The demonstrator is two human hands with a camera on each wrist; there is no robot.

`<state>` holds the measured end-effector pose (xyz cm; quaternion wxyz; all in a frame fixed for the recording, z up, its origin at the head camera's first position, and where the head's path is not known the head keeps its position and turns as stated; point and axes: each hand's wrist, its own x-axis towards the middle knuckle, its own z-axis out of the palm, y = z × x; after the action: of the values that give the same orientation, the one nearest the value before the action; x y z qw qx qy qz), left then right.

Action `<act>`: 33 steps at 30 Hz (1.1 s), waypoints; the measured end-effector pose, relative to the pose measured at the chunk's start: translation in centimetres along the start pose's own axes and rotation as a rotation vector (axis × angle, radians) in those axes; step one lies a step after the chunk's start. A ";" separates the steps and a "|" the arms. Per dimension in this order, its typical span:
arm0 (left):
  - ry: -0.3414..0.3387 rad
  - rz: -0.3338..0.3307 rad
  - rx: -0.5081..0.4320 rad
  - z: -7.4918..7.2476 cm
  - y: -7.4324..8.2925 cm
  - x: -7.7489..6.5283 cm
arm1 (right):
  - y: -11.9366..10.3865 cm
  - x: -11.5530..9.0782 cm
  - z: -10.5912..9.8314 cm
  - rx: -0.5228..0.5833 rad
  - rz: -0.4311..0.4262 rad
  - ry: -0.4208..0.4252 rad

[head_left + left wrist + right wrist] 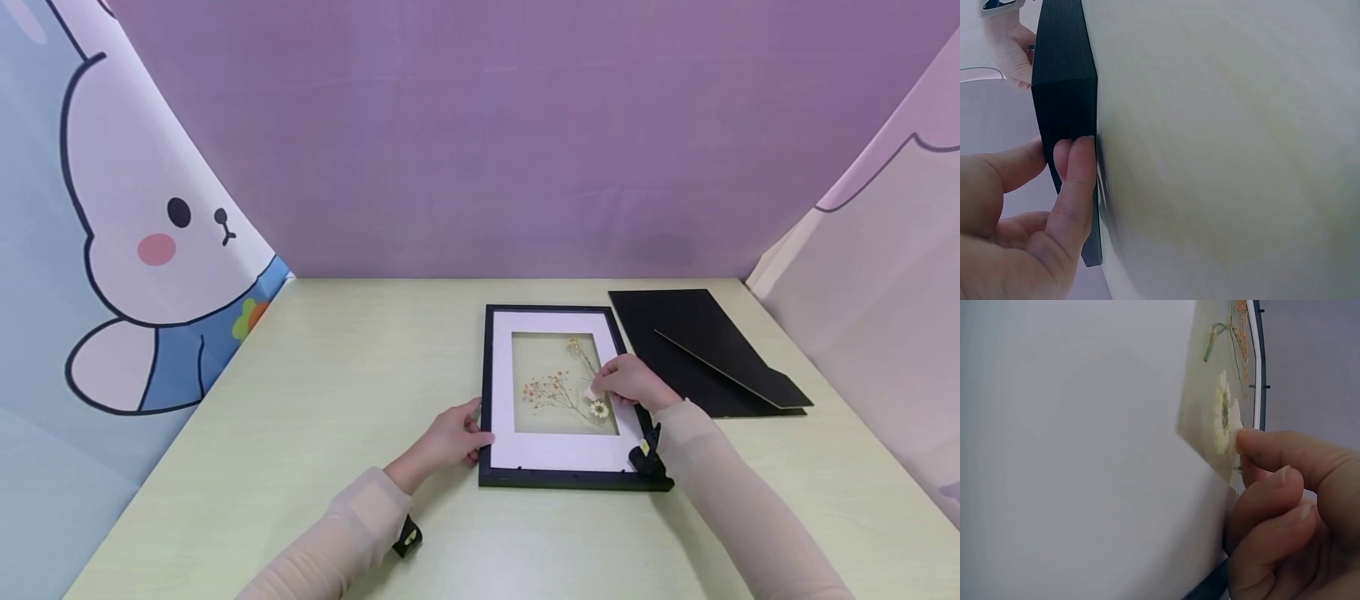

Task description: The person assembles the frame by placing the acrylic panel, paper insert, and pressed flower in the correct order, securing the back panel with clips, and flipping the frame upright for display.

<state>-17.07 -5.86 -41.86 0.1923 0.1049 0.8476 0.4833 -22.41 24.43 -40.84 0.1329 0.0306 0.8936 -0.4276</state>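
Locate the black frame (574,480) flat on the counter (375,333), right of centre and just left of a black board (647,317). Note the left hand (452,433) gripping the left rail, thumb on top, fingers against the outer side; use this hold to prevent sliding. Note the right hand (633,381) pinching a small pale piece (1237,415) between thumb and fingertip, beside the white flower (598,409) in the window of the white mat (555,452), toward its right edge. Treat as probably fragile: pinch lightly, set straight down, release without dragging. Avoid brushing the orange sprig (549,388) to the left or knocking the right rail with the wrist mount (647,457).
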 end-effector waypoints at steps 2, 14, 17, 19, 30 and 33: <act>0.000 -0.001 0.000 0.0 0.0 0.0 | 0.1 0.0 0.0 -0.001 -0.004 0.002; 0.000 -0.008 0.004 0.0 0.2 0.0 | -0.1 -0.4 -0.4 0.032 0.001 0.002; -0.002 -0.008 0.003 0.0 0.2 0.0 | 0.0 -0.5 -0.7 0.054 0.003 -0.004; -0.002 -0.008 0.003 0.0 0.1 0.0 | 0.1 -0.6 -0.9 0.059 0.002 -0.005; 0.005 -0.013 0.006 0.0 0.1 -0.1 | 0.3 -1.3 -2.5 0.008 -0.001 0.036; 0.005 -0.011 0.005 0.1 0.0 0.0 | 0.6 -1.3 -2.9 0.027 0.016 0.048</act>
<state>-17.01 -5.81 -41.85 0.1926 0.0997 0.8499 0.4802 -21.63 27.16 -39.20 0.1142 0.0497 0.8904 -0.4379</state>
